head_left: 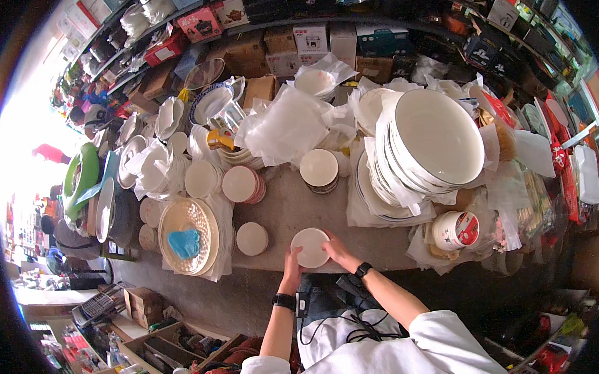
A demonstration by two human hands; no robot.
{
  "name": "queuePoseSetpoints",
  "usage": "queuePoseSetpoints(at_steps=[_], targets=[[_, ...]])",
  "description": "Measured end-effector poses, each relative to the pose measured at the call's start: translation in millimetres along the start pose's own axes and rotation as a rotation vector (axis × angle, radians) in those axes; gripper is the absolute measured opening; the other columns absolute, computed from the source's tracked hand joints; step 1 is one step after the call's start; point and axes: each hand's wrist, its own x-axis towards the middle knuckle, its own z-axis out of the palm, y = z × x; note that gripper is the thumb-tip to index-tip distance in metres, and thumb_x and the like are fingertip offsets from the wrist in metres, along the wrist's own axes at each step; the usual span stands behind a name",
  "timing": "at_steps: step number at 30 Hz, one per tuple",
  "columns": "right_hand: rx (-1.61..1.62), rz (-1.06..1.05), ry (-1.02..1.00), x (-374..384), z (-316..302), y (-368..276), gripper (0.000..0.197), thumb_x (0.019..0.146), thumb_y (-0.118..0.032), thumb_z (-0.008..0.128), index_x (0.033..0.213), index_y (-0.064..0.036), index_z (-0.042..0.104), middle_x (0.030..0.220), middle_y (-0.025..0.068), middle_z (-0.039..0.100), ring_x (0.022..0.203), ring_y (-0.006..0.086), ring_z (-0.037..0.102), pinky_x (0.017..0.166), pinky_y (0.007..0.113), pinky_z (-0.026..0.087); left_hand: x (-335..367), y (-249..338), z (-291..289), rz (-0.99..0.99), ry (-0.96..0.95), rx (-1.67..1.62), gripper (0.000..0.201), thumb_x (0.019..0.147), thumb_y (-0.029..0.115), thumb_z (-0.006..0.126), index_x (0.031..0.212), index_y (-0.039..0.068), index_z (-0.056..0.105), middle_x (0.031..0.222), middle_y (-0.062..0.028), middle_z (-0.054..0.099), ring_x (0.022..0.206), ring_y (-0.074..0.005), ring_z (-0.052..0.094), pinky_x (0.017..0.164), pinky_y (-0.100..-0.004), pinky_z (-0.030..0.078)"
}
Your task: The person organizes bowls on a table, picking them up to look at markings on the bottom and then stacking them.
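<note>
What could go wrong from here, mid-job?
The white dish, held by the left hand and right hand, is near the front edge of the table, so a slip might drop it to the floor. The large bowls stacked to the right have wrapping between them, so a bump might set them sliding.

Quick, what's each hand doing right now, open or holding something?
Left hand: holding small white dish, left side.
Right hand: holding same dish, right side.

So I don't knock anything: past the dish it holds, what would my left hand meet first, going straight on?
Your left hand would probably meet the middle stack of white-topped dishes, though depth is unclear.
</note>
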Motion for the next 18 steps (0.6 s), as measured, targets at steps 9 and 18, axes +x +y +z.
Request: queuePoseSetpoints(at_steps=[9,18], targets=[[-0.179,-0.127,0.084,20.5,-20.9,36.2,0.062,0.076,-0.009,0.052,0.138,-0.0024,0.051,0.118,0.0166,0.066,0.107,0.0258,0.062,0.091,0.034,0.050,11.4,-0.3,13.0,-0.068,-0.125,0.004,0.062,0.090,0.026,0.053,0.147,0.012,0.035,0.136,-0.0144,0.050,0.121,-0.0283,0.056,0.085,-0.0415,0.056],[-0.010,-0.140,0.134,2.9,18.5,-8.8,0.060,0.078,-0.009,0.052,0.137,-0.0013,0.049,0.120,0.0176,0.064,0.105,0.0288,0.059,0.092,0.037,0.047,41.5,7.7,-18.9,-0.003,-0.078,-0.118,0.050,0.088,0.027,0.056,0.134,0.010,0.052,0.121,-0.0069,0.061,0.108,-0.0221,0.060,0.088,-0.0364,0.049]])
